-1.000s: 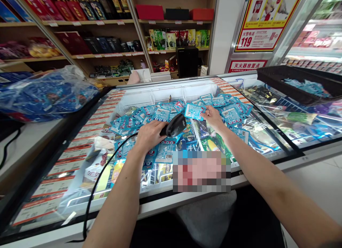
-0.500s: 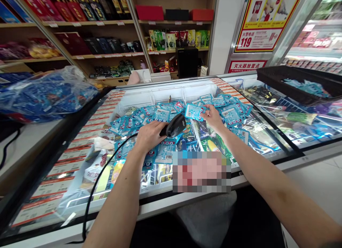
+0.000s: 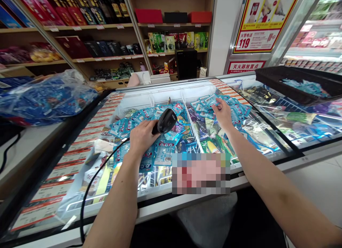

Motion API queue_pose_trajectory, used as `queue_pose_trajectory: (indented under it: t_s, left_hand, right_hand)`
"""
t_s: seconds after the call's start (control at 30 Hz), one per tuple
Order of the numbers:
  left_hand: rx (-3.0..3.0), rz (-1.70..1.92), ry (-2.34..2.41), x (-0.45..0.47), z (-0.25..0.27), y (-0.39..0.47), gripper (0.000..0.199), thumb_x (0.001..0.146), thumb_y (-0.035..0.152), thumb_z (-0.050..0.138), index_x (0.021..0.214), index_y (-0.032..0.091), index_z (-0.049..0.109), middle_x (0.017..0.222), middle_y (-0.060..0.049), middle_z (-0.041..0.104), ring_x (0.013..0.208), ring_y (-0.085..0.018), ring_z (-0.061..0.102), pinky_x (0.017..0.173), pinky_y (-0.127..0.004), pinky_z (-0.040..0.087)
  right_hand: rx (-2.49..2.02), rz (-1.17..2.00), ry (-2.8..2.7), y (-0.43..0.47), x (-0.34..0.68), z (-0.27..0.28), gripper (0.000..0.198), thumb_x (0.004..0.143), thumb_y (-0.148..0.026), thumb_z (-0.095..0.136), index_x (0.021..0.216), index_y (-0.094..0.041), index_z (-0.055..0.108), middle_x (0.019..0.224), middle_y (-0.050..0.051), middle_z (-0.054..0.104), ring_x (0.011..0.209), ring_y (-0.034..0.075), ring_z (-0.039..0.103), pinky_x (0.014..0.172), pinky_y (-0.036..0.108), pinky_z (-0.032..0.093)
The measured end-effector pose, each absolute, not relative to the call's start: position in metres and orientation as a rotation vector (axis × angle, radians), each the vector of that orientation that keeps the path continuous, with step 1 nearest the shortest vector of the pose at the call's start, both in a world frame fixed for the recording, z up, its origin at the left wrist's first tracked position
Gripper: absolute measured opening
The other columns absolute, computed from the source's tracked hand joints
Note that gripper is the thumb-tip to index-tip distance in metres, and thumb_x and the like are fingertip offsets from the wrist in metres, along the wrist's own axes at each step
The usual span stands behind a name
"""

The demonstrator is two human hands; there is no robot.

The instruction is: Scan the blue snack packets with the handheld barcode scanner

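My left hand [image 3: 141,137] is closed around the handle of a black barcode scanner [image 3: 166,121], whose head points right over the freezer. Its black cable [image 3: 100,166] runs down past my left forearm. At the right-hand pile, my right hand [image 3: 223,114] pinches the edge of a light-blue packet [image 3: 210,101] between thumb and fingers. More blue packets [image 3: 236,109] lie under and around that hand. On the left side of the freezer, several similar packets [image 3: 163,155] are spread below the scanner, some with barcodes facing up.
A white wire divider [image 3: 192,128] splits the glass-topped freezer [image 3: 149,204]. A black tray [image 3: 296,93] holding blue packets rests at the right. Clear plastic bags [image 3: 50,96] of blue goods lie at the left. A blurred patch covers part of the front edge.
My right hand has moved right with the blue packet, away from the scanner to the right-hand pile. My left hand and the scanner have shifted slightly left.
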State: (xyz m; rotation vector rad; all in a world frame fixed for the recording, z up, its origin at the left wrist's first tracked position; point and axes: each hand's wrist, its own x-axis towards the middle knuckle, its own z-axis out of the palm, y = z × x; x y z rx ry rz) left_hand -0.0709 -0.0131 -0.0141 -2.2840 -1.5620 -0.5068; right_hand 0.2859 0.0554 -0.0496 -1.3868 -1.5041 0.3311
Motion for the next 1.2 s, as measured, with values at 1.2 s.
queue_pose_trajectory:
  t_s: [1.2]
  left_hand:
    - [-2.145, -0.503, -1.731, -0.089, -0.018, -0.012, 0.043, 0.08, 0.042, 0.056, 0.119, 0.024, 0.057, 0.109, -0.008, 0.068, 0.105, -0.028, 0.06, 0.077, -0.035, 0.045]
  right_hand:
    - [-0.806, 0.843, -2.386, -0.003, 0.207, -0.023, 0.03, 0.092, -0.047, 0.048, 0.108, -0.033, 0.068, 0.118, 0.0, 0.065, 0.115, 0.02, 0.052, 0.099, 0.04, 0.039]
